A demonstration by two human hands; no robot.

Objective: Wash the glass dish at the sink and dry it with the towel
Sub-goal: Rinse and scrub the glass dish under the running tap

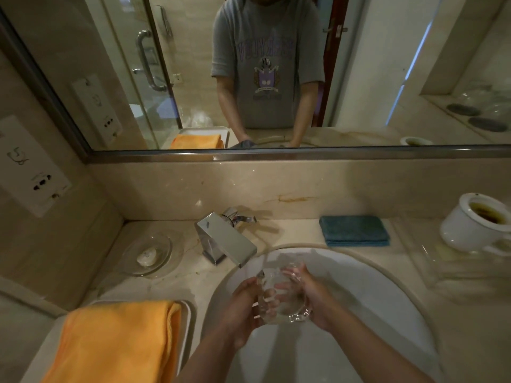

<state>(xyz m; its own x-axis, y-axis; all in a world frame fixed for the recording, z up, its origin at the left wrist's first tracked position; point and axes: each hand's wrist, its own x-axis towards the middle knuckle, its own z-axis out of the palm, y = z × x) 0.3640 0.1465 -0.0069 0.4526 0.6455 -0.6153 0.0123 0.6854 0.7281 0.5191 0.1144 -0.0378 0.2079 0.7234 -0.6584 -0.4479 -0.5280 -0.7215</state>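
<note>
A clear glass dish (279, 297) is held over the white sink basin (387, 299), just below the chrome tap (225, 240). A thin stream of water falls from the spout onto it. My left hand (243, 305) grips the dish from the left, fingers curled on its wall. From the right, my right hand (307, 294) holds it, fingers wrapped over the rim. The orange towel (119, 341) lies folded on a white tray (188, 322) at the left of the basin.
A glass soap dish (149, 254) with a white soap bar sits left of the tap. A folded blue cloth (355, 230) lies behind the basin. A white mug (475, 222) stands at the right. The mirror (110, 64) runs along the back wall.
</note>
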